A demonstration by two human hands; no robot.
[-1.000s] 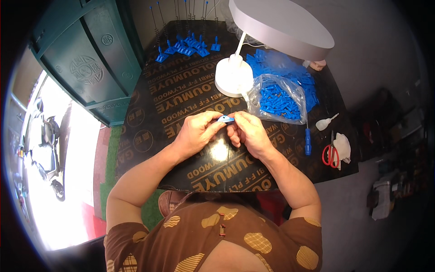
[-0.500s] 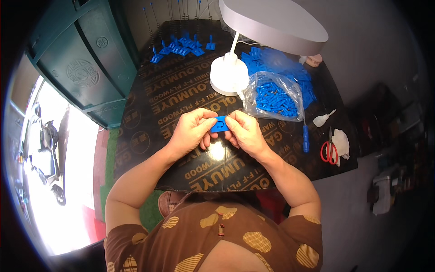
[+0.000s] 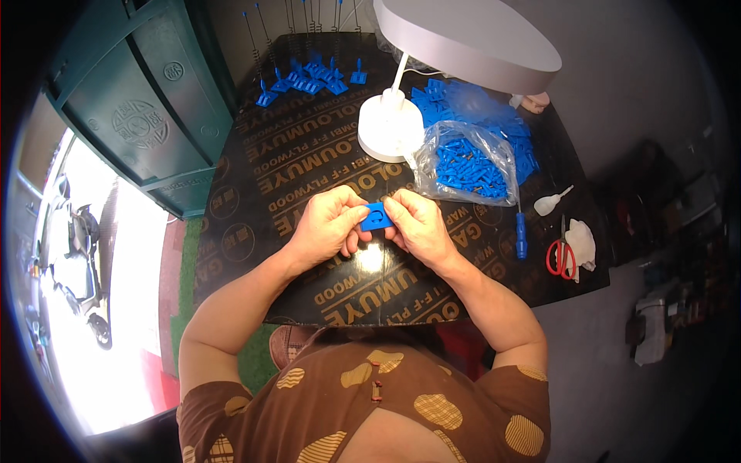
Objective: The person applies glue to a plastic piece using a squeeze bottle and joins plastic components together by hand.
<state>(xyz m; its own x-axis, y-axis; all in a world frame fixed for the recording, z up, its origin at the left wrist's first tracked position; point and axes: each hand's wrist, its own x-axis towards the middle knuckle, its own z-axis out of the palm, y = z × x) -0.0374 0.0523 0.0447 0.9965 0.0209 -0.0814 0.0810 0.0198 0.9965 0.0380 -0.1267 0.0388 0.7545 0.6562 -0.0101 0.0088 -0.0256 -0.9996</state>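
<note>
A small flat blue plastic plate with a rounded cut-out is held over the front half of the dark table. My left hand pinches its left edge between thumb and fingers. At the opposite edge, my right hand grips it the same way. Fingertips partly cover both ends of the plate. Beyond my right hand lies an open clear plastic bag full of small blue plastic parts. A heap of blue plates spreads behind that bag.
A white lamp stands mid-table, its broad head overhanging the back. Blue bases with upright spring wires cluster at the far left. On the right are a blue-handled screwdriver, red scissors, a white squeeze bottle and crumpled white tissue.
The blue plate has tilted slightly between my fingers, its right end lower, and shows more of its face. Both hands keep their hold and have barely moved.
</note>
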